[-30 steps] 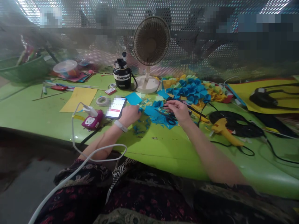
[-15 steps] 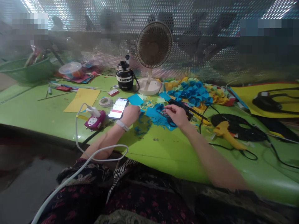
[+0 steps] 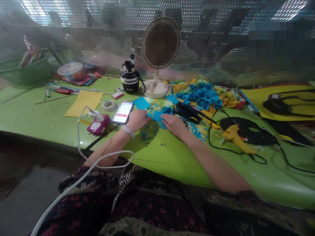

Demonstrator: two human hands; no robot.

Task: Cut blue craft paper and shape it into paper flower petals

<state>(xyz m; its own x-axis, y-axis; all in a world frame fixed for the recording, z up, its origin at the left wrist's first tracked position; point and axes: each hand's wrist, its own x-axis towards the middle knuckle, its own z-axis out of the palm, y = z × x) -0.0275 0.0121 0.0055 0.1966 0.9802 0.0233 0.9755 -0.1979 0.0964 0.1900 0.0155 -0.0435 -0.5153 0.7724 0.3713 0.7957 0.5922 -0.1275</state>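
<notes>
My left hand [image 3: 138, 120] is closed at the edge of the paper scraps, with a bit of blue paper showing at its fingertips. To its right, my right hand [image 3: 175, 125] has its fingertips closed on the near right edge of a blue paper piece [image 3: 157, 116]. A curled blue paper shape [image 3: 166, 110] lies just beyond those fingers. Small blue cuttings [image 3: 149, 131] are scattered on the green table between and below my hands. A phone [image 3: 123, 112] with a lit screen lies beside my left hand.
Behind my right hand lie black tools [image 3: 187, 112] and a heap of blue folded paper pieces [image 3: 205, 95]. A yellow glue gun [image 3: 237, 139] rests at right. The fan [image 3: 157, 88] and black bottle [image 3: 130, 80] stand behind. A white cable [image 3: 98, 164] crosses my left forearm.
My right hand has moved left and nearer to me, onto the blue paper piece. The black tools and cuttings it covered now show. My left hand has stayed nearly in place.
</notes>
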